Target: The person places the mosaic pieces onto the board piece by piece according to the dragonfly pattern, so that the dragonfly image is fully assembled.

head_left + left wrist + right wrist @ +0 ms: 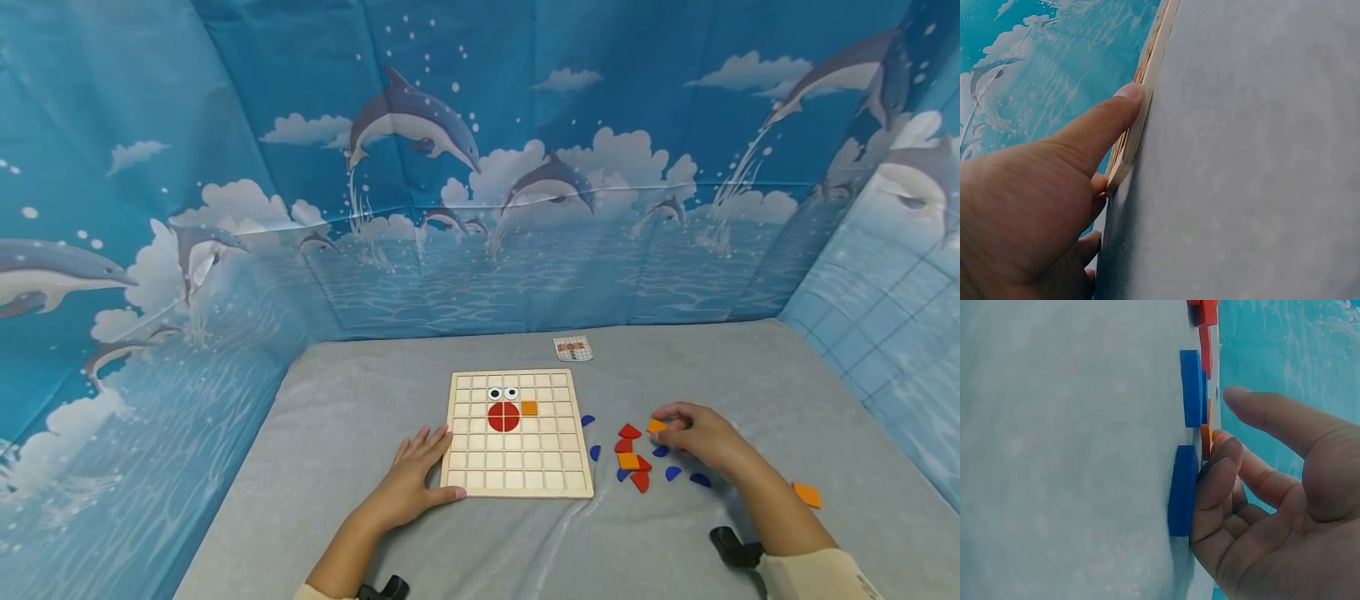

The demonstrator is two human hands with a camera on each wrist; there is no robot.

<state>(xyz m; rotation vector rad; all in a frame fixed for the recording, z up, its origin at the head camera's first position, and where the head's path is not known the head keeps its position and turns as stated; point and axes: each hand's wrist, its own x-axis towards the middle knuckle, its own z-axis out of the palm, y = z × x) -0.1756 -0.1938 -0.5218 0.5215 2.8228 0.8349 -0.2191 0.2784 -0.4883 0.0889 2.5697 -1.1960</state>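
My left hand (pixel 411 479) rests at the near left corner of a wooden grid board (pixel 517 493), thumb on the near edge and fingers spread along the left side. In the left wrist view, the thumb presses the board's edge (pixel 1138 128). Two eye tiles (pixel 503 393), a red disc (pixel 503 417) of quarter pieces and an orange square (pixel 529 408) lie on the grid. My right hand (pixel 705 437) is over loose pieces, fingertips at another orange square (pixel 656 426). In the right wrist view, its thumb stands apart from the fingers, close by the orange piece (pixel 1205 442).
Red quarter pieces (pixel 640 482), blue half-round pieces (pixel 700 480) and an orange square (pixel 628 461) are scattered right of the board. A lone orange square (pixel 807 495) lies beyond my right forearm. Behind the board is a small pattern card (pixel 573 348); a dolphin-print curtain (pixel 480 275) borders the grey cloth.
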